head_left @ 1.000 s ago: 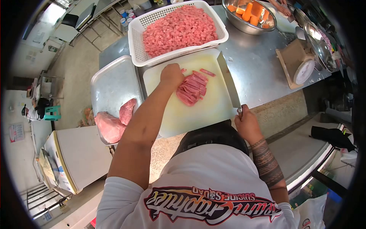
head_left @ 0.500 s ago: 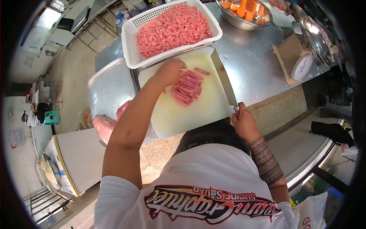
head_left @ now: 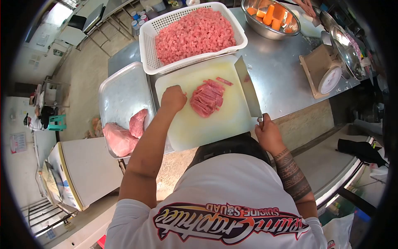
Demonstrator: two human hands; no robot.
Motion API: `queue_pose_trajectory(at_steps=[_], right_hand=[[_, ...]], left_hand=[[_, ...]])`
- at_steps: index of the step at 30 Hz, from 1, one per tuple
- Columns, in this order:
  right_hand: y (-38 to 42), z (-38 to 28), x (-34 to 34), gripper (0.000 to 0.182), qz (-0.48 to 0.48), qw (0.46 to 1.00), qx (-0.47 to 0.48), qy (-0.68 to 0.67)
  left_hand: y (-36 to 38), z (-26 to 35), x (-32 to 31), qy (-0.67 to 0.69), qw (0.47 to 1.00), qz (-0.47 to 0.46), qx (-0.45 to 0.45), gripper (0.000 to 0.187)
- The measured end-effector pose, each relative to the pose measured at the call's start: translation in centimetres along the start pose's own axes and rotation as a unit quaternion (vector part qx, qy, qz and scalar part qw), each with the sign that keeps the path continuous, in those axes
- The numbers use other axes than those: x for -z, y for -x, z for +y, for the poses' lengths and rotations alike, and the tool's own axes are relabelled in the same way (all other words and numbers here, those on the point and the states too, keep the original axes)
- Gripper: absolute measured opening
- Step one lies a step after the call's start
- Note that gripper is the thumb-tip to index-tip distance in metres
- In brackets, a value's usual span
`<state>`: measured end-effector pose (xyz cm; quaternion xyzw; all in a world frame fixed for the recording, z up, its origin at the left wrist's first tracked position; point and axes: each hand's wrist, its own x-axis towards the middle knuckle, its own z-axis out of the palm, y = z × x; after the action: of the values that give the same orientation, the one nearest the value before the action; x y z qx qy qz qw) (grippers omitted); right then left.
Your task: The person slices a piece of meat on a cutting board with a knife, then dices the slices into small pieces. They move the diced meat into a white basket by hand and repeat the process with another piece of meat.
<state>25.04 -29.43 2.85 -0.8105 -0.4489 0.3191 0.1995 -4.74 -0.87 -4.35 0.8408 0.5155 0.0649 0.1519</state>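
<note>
Sliced raw meat (head_left: 207, 98) lies in a pile on the white cutting board (head_left: 186, 135), with a single strip (head_left: 224, 81) apart at its upper right. My left hand (head_left: 173, 98) is just left of the pile, over the board, fingers curled closed; what they hold, if anything, is hidden. In my right hand (head_left: 267, 129) is the handle of a wide-bladed cleaver (head_left: 247, 89). Its blade stands on edge along the board's right side, away from the meat.
Diced meat (head_left: 195, 35) fills a white perforated basket (head_left: 148, 54) behind the board. Left, a metal tray (head_left: 120, 89) holds larger meat pieces (head_left: 120, 139). A steel bowl (head_left: 269, 32) of carrots, a dial scale (head_left: 321, 72) and another person's hand (head_left: 305, 6) are at the right.
My left hand has moved from the top of the meat pile to its left, off the slices. The cleaver stays at the board's right edge. The view has shifted slightly.
</note>
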Motion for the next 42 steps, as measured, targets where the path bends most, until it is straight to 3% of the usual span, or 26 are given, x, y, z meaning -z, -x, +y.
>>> queue_pose_trajectory(at_steps=[3, 6, 9, 10, 13, 19, 22, 25, 28, 31, 34, 37, 41, 42], right_hand=[[-0.1, -0.5, 0.1, 0.037, 0.0, 1.0, 0.0, 0.009], [-0.2, -0.5, 0.0, 0.034, 0.003, 1.0, 0.002, 0.006], [-0.3, -0.2, -0.2, 0.03, 0.004, 1.0, -0.002, 0.016], [-0.3, -0.3, -0.1, 0.029, 0.003, 1.0, -0.004, 0.023], [0.3, -0.5, -0.1, 0.026, 0.0, 1.0, -0.003, 0.026], [1.4, -0.8, -0.6, 0.027, 0.013, 0.999, -0.033, 0.02], [2.0, -0.6, -0.4, 0.027, 0.021, 0.999, -0.03, 0.01], [2.3, -0.2, -0.7, 0.029, 0.038, 0.999, -0.03, -0.012], [2.4, 0.3, -1.2, 0.029, 0.043, 0.998, -0.029, -0.03], [2.3, -0.1, -0.7, 0.029, 0.039, 0.999, -0.018, -0.004], [2.0, -0.3, -0.2, 0.029, 0.016, 1.0, -0.01, -0.016], [1.5, 0.1, -0.4, 0.029, 0.011, 1.0, -0.014, -0.011], [1.3, 0.0, -0.1, 0.027, -0.007, 1.0, -0.02, -0.001], [1.2, 0.0, -0.1, 0.027, -0.008, 1.0, -0.017, 0.003]], left_hand=[[-2.5, 2.0, 3.8, 0.069, 0.984, -0.019, -0.162, 0.014], [-4.0, 7.9, 7.0, 0.089, 0.961, -0.036, -0.258, 0.009], [-6.6, 10.2, 4.5, -0.065, 0.925, -0.191, -0.322, 0.007], [-7.0, 10.8, 3.9, -0.078, 0.926, -0.213, -0.301, 0.008], [-8.8, 12.6, 3.8, -0.037, 0.924, -0.131, -0.358, 0.009], [-10.5, 14.7, -1.4, -0.071, 0.912, -0.164, -0.369, 0.008], [-10.8, 14.8, 0.0, -0.064, 0.918, -0.205, -0.334, 0.012], [-10.1, 14.3, 4.5, -0.076, 0.898, -0.306, -0.306, 0.017], [-9.0, 10.9, 5.5, -0.029, 0.87, -0.329, -0.366, 0.043], [-7.4, 9.0, 7.9, -0.014, 0.88, -0.267, -0.393, 0.09], [-2.5, 9.0, 10.2, -0.099, 0.885, -0.24, -0.387, 0.127], [-0.1, 8.8, 8.9, -0.242, 0.841, -0.272, -0.4, 0.148], [-1.5, 7.2, 4.4, -0.221, 0.851, -0.171, -0.444, 0.153], [-2.0, 7.6, 4.4, -0.225, 0.847, -0.198, -0.439, 0.152]])
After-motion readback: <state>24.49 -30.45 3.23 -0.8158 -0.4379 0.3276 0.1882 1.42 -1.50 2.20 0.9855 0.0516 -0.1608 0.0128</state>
